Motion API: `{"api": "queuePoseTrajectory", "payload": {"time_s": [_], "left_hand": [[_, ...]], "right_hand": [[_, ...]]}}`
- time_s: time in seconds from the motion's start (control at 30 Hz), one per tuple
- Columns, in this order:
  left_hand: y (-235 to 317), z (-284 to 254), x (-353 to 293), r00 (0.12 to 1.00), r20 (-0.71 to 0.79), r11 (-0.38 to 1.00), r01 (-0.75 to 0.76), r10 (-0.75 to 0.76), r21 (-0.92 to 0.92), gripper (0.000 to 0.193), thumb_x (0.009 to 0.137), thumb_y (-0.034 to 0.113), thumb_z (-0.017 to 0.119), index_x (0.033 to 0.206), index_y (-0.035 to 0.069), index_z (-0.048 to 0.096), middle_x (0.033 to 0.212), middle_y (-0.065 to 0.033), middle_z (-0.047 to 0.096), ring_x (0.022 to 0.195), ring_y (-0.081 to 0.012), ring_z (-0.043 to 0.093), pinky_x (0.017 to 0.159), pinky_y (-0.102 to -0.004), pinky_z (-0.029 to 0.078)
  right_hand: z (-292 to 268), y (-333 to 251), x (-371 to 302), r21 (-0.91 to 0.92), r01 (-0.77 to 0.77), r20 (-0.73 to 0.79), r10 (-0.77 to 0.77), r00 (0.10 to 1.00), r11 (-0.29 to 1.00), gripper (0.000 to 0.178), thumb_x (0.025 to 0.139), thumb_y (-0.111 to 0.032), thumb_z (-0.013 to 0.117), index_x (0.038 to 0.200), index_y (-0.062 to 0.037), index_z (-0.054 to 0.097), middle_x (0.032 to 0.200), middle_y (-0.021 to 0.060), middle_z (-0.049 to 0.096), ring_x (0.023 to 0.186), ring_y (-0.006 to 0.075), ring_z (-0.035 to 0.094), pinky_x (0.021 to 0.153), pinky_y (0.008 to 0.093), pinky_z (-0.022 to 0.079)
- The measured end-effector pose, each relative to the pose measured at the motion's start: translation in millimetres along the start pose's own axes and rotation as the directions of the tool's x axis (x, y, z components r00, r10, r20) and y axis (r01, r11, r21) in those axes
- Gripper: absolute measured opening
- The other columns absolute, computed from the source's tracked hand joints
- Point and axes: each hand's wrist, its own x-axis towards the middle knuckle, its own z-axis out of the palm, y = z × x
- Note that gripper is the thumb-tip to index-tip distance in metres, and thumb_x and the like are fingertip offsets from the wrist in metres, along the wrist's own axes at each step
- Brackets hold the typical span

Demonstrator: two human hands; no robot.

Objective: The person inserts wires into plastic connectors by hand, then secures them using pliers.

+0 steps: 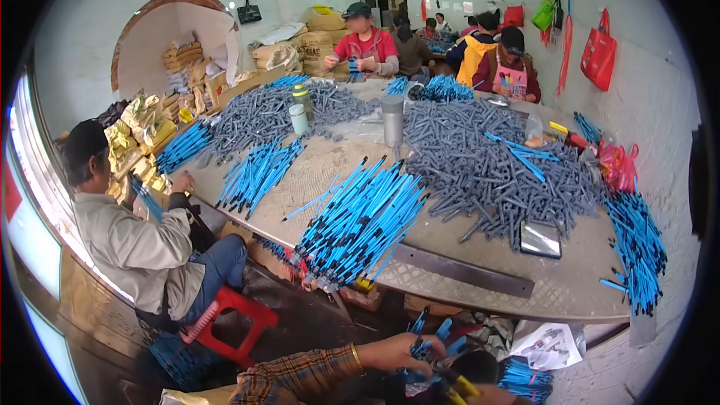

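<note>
My left hand [396, 351] comes in low from the left, with a plaid sleeve and a gold bangle at the wrist. Its fingers are closed on a small bunch of blue pens [429, 334] below the table's near edge. Only a sliver of my right hand [491, 395] shows at the bottom edge, beside pen parts with yellow ends [461, 387]. Its fingers are hidden. More blue pens [525, 379] lie just right of it. On the table [480, 292] ahead, a big fan of blue pens [360, 221] hangs over the near edge.
Heaps of grey pen barrels [487, 169] and more blue bundles [637, 247] cover the table. A metal bar [465, 271], a dark phone [541, 239] and a steel flask [392, 120] also lie there. One person on a red stool [240, 315] works at the left, and several others sit at the far end.
</note>
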Motion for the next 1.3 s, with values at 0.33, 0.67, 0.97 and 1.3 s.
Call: {"api": "queuePoseTrajectory", "payload": {"time_s": [0.33,0.67,0.97,1.3], "left_hand": [[0,-6,-5,0.997,-0.075,1.000,-0.018,0.018,-0.004,0.039,0.067,0.011,0.075,0.100,0.005,0.055,0.088,-0.0010,0.057,0.083,-0.0091,0.052,0.074,-0.0266,0.044],[-2,-5,2,0.998,-0.048,0.994,-0.027,0.032,0.105,0.046,0.063,0.022,0.080,0.099,0.005,0.057,0.088,-0.0059,0.061,0.080,-0.0185,0.060,0.071,-0.0287,0.046],[4,-2,3,0.997,0.079,0.992,-0.027,0.018,0.121,0.045,0.063,0.023,0.080,0.097,0.004,0.058,0.086,-0.0055,0.061,0.079,-0.0179,0.060,0.070,-0.0291,0.046],[4,-2,8,0.997,0.044,0.996,0.055,-0.058,0.064,0.046,0.065,0.021,0.079,0.102,0.004,0.058,0.089,-0.0057,0.062,0.080,-0.0169,0.060,0.071,-0.0281,0.046]], "right_hand": [[3,-91,9,-0.273,-0.149,0.036,0.165,0.986,0.950,0.052,0.083,-0.016,0.054,0.129,-0.0051,0.034,0.089,0.0134,0.059,0.067,0.0217,0.060,0.061,0.0320,0.050],[4,-80,-2,0.000,-0.140,0.184,0.138,0.973,0.990,0.048,0.084,-0.016,0.054,0.127,-0.0042,0.035,0.080,0.0122,0.058,0.058,0.0189,0.059,0.050,0.0270,0.048],[17,13,10,0.672,-0.506,0.631,-0.061,0.773,0.540,0.060,0.085,-0.025,0.056,0.133,-0.0035,0.027,0.090,0.0152,0.059,0.069,0.0264,0.062,0.058,0.0311,0.051],[9,-39,5,0.237,-0.187,0.297,0.112,0.948,0.953,0.035,0.087,-0.023,0.053,0.113,-0.0008,0.045,0.081,0.0170,0.059,0.071,0.0246,0.062,0.060,0.0311,0.050]]}}
